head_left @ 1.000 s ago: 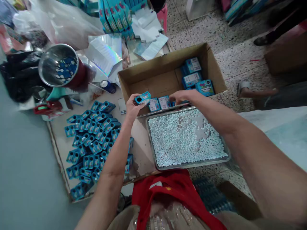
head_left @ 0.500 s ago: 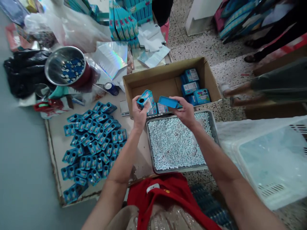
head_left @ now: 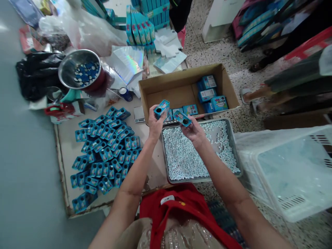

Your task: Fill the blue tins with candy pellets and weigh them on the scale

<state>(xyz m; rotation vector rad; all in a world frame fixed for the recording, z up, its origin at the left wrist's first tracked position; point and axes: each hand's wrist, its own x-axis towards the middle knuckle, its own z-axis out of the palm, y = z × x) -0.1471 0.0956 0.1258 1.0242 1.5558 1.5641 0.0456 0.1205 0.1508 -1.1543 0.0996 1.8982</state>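
Observation:
My left hand (head_left: 155, 125) is closed round a small blue carton (head_left: 162, 108), held upright above the far left corner of a metal tray (head_left: 237, 157) filled with small pale tablets. My right hand (head_left: 193, 132) grips a second small blue carton (head_left: 182, 118) with a round hole in its face, tilted, just right of the first. Both hands hover close together in front of a brown cardboard box (head_left: 166, 86) that holds a few blue cartons along its near side and right end.
Several blue cartons (head_left: 105, 152) lie in rows on the board at left. A steel bowl (head_left: 80, 71) with blue caps, a black bag (head_left: 36, 74) and shiny sheets (head_left: 127, 62) sit behind. A white plastic crate (head_left: 293, 169) stands at right. Another person's legs (head_left: 285, 90) are at far right.
My right hand drew a blue carton out of the cardboard box and brought it next to the one in my left hand. The view shifted slightly.

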